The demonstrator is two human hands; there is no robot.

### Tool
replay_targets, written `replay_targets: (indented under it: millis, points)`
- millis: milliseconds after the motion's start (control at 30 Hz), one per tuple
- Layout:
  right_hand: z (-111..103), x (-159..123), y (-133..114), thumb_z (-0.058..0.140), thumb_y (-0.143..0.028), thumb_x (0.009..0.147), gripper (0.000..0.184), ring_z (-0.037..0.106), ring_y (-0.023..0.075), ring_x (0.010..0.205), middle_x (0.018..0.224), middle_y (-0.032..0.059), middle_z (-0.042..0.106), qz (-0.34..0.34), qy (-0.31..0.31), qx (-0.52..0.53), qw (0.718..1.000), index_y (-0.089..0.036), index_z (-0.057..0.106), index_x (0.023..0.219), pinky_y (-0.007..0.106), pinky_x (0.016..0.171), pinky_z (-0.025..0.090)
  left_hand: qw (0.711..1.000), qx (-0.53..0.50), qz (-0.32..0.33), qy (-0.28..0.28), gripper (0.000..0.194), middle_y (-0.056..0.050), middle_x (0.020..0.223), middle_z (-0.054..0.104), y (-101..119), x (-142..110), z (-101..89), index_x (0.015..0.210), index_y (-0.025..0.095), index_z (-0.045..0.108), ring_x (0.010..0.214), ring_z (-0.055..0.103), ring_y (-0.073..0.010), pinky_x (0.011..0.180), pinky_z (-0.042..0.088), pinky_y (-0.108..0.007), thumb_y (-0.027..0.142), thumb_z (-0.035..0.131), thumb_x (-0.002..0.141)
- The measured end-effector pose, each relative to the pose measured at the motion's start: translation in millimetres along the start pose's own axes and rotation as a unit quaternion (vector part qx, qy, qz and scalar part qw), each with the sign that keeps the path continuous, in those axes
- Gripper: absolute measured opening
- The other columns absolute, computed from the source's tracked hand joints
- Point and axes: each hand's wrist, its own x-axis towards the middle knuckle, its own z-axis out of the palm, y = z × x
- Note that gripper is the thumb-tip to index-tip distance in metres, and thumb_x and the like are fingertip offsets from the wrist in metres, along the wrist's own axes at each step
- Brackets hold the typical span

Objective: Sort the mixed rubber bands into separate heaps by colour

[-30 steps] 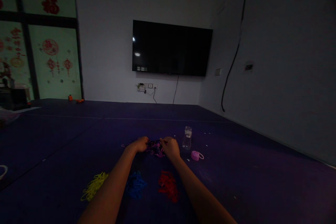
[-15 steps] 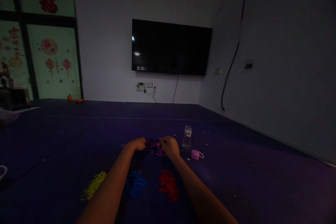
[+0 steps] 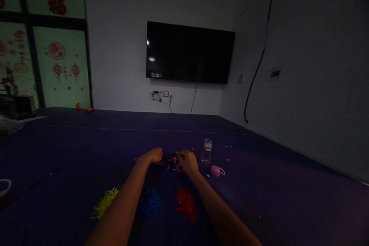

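A tangled pile of pink and dark rubber bands (image 3: 172,163) lies on the purple surface between my two hands. My left hand (image 3: 154,155) is at the pile's left edge, its fingers curled and mostly hidden from me. On the other side, my right hand (image 3: 188,162) pinches with thumb and fingers at the pile's right edge; dim light hides what is in the pinch. Closer to me are loose heaps of yellow bands (image 3: 104,203), partly behind my left forearm, blue bands (image 3: 150,202) and red bands (image 3: 186,203).
Right of my right hand stand a clear bottle (image 3: 206,152) and a pink cap with a loop (image 3: 216,171). Small white scraps dot the purple mat (image 3: 259,173). A white ring (image 3: 5,186) is at the left edge. A television (image 3: 190,52) hangs on the far wall.
The camera view has shifted slightly. My left hand has turned a little and its fingers are more tucked from sight; my right hand stays at the pile.
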Motion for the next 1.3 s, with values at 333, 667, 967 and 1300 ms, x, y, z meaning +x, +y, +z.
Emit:
replay_targets:
  millis: [333,667,967,1300]
  points:
    - [7,2,-2,0.04,-0.014,0.083,0.042,0.05,0.0181,0.113,0.124,0.0062,0.056,-0.074,-0.053,0.003,0.996,-0.02,0.057,0.121,0.031,0.094,0.037,0.994,-0.02,0.003,0.112,0.014,-0.005,0.095,0.063,14,-6,-30.0,0.092,0.012,0.062,0.088,0.061,-0.018,0.076,0.05,-0.035,0.025,0.058,0.087]
    - [12,-9,-8,0.031,-0.027,0.09,0.045,0.03,0.0238,0.129,0.138,0.0075,0.042,-0.078,-0.164,-0.101,0.978,-0.023,0.039,0.135,0.051,0.105,0.017,0.982,-0.074,0.031,0.169,0.013,-0.004,0.071,0.07,24,-17,-39.3,0.069,0.013,0.069,0.069,0.065,-0.0139,0.062,0.047,-0.019,0.001,0.065,0.066]
    - [9,-9,-10,0.029,-0.025,0.091,0.037,0.043,0.0206,0.119,0.12,0.0069,0.059,-0.088,-0.161,-0.062,0.981,-0.023,0.06,0.112,0.05,0.105,0.013,0.977,-0.118,0.043,0.17,0.017,-0.001,0.066,0.068,22,-14,-37.8,0.07,0.011,0.065,0.062,0.064,-0.0121,0.058,0.047,-0.019,-0.006,0.062,0.066]
    - [10,4,-9,0.04,-0.034,0.089,0.036,0.062,0.0161,0.079,0.082,0.0063,0.069,-0.077,0.011,0.169,0.983,-0.018,0.07,0.076,0.025,0.075,0.045,0.981,-0.143,0.047,0.126,0.007,0.001,0.064,0.064,23,-15,-32.4,0.08,0.009,0.063,0.058,0.062,-0.0109,0.059,0.051,-0.025,0.009,0.057,0.083]
